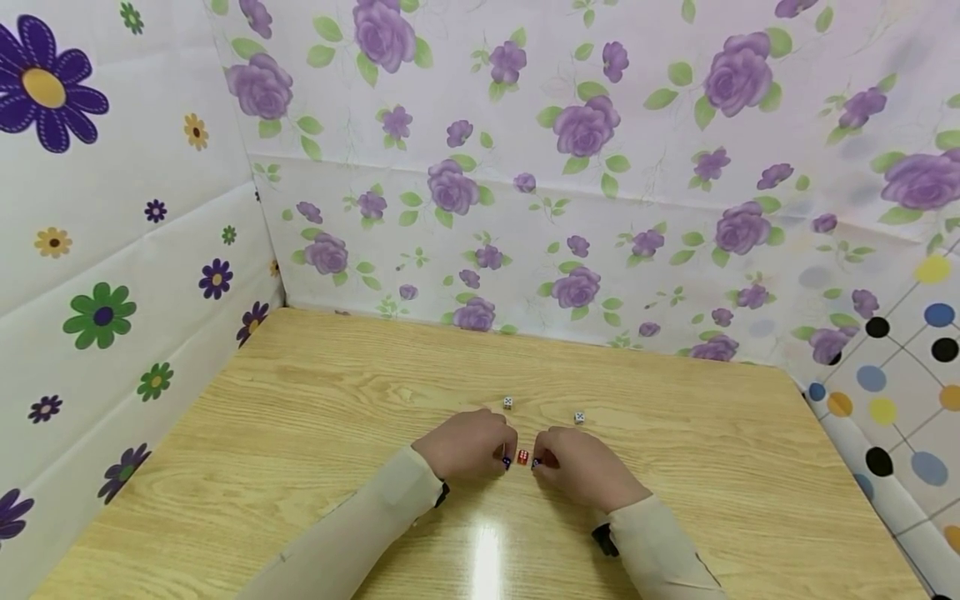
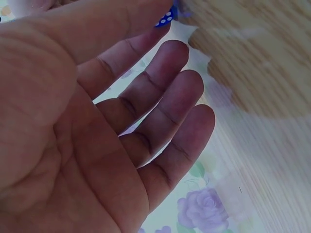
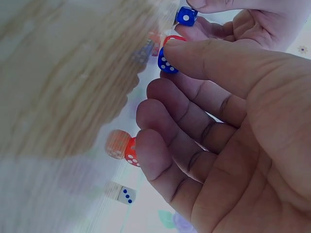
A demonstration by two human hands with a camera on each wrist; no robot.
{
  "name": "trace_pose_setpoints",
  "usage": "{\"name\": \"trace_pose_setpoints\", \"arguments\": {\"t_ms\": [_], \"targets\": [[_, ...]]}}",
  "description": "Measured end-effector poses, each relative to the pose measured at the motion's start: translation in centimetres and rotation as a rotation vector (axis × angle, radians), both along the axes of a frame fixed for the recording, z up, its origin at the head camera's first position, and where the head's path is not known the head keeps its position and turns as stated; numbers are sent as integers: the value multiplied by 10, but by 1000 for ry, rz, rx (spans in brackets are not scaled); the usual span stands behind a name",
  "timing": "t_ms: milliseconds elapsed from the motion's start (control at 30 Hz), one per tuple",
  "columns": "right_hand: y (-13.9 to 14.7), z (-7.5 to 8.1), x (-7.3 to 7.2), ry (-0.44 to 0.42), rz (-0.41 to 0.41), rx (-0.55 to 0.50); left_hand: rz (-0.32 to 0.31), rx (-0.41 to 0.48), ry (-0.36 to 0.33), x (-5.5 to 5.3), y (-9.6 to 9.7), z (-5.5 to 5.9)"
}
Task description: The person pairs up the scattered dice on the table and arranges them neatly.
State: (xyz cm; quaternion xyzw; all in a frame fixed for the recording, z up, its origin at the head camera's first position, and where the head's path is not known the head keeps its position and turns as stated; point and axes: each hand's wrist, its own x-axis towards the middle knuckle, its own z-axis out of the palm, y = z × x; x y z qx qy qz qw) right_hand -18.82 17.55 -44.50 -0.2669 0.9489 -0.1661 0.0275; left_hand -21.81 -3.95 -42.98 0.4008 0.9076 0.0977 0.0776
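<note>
The left hand (image 1: 467,446) pinches the left blue die (image 3: 186,16); the right hand (image 1: 583,468) pinches the right blue die (image 3: 166,64). The red die (image 1: 522,457) sits between them; I can't quite tell if all three touch. A hard push from one side could make the red one skid or tip. The near white die (image 1: 579,417), at its 2 o'clock, could get bumped by the right knuckles. The table (image 1: 337,392) has room at 9 and 3 o'clock; its back edge is well apart, at 12.
</note>
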Motion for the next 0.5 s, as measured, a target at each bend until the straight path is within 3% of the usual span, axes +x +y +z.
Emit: {"name": "trace_pose_setpoints", "arguments": {"t_ms": [500], "targets": [[4,1,1,-7,14,-4,-14,36,-66,2,1,5]]}}
